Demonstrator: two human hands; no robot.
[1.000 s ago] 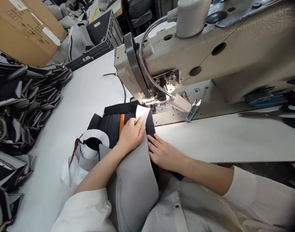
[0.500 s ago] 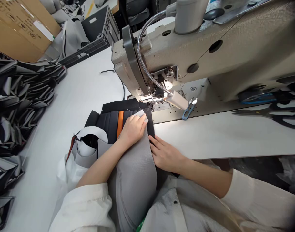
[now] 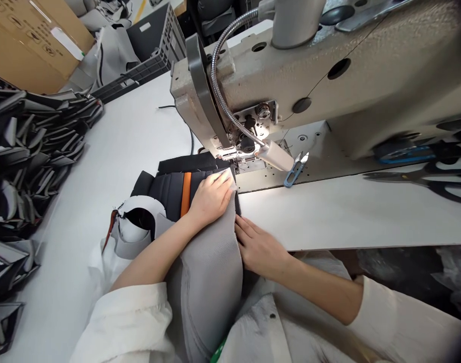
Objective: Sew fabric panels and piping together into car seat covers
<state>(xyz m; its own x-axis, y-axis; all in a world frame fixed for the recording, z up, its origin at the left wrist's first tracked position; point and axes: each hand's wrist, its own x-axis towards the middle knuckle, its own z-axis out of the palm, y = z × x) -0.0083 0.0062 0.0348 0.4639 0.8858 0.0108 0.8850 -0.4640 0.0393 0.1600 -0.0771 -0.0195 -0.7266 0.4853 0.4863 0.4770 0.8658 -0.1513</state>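
Observation:
Grey fabric [image 3: 211, 272] runs from my lap up over a black padded piece [image 3: 164, 190] with an orange stripe [image 3: 185, 194]. My left hand [image 3: 213, 196] lies on top, its fingers closed on the upper edge of the grey fabric, just in front of the needle area of the sewing machine [image 3: 249, 146]. Lower and to the right, my right hand [image 3: 258, 247] rests at the right edge of the fabric; its fingertips reach that edge, and the thumb is hidden. A white curled piece [image 3: 143, 201] sits left of my left forearm.
Blue thread snips [image 3: 295, 170] lie on the machine bed, and black scissors [image 3: 415, 177] are farther right. Stacked dark and grey pieces [image 3: 34, 156] fill the left side. A grey crate [image 3: 155, 60] and a cardboard box [image 3: 34, 45] stand behind.
My left hand has moved slightly to the right with the upper edge of the grey fabric, covering more of the black strip. My right hand has shifted slightly down.

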